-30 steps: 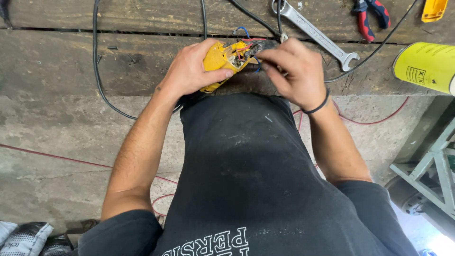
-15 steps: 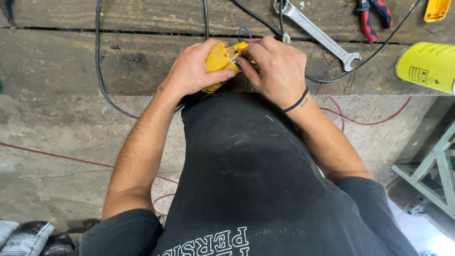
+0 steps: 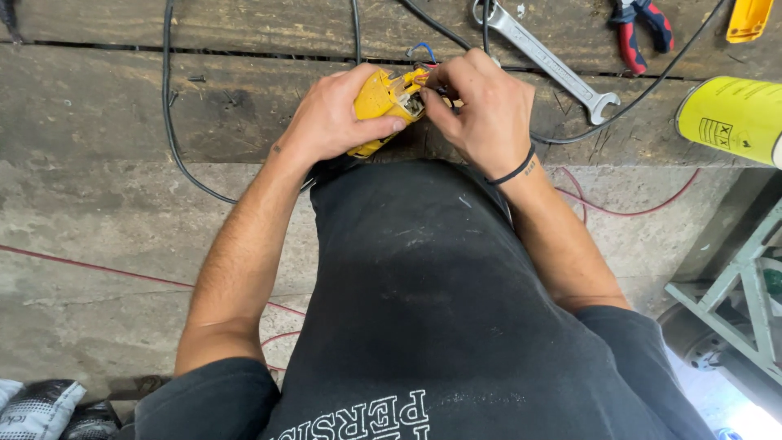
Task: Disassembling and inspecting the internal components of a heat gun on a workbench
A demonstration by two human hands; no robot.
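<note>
The worn wooden tabletop [image 3: 122, 106] fills the top, its front edge bare at nine o'clock. One yellow cylindrical can [image 3: 729, 118] with a square warning label lies at three o'clock. One steel spanner [image 3: 546, 57] lies at one o'clock, beside one red-handled pliers [image 3: 643, 20]. At twelve o'clock, left hand [image 3: 330, 118] grips the yellow plastic tool housing [image 3: 381, 98]; right hand [image 3: 481, 110] fingers [image 3: 436, 81] pinch its wired end.

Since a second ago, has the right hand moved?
Yes. The right hand moved left, away from the wrench, closing onto the yellow housing.
</note>
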